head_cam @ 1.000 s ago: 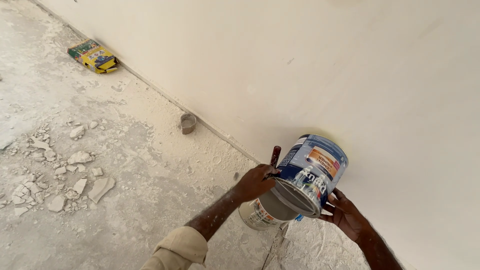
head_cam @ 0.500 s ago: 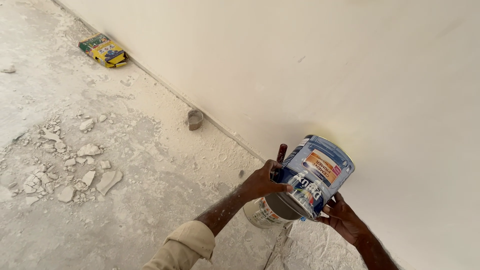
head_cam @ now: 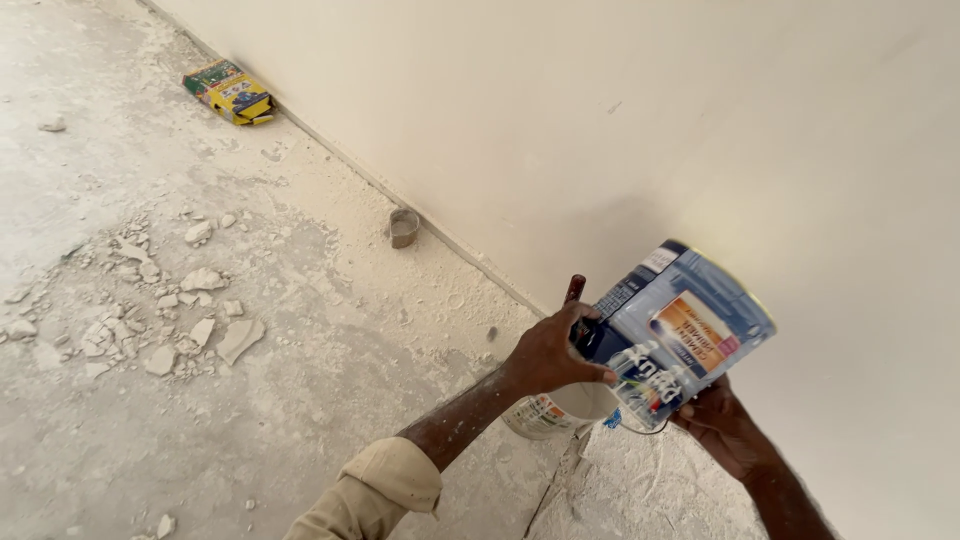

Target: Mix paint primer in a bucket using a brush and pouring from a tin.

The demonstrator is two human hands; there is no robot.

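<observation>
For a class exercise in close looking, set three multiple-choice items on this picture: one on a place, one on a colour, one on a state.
1. Where does the small box lie?
A. On the floor by the wall
B. On top of the can
C. In the left hand

2. What colour is most of the can?
A. Red
B. Blue
C. Black

3. How is the can held?
A. Upright on the floor
B. Tipped, in both hands
C. Hanging from one hand by its handle

Answers:
1. A: the box sits at the foot of the wall, far from the hands.
2. B: its side is blue, with an orange label patch.
3. B: the left hand grips its lower end and the right hand supports it from below, tilted above a white pail.
</observation>
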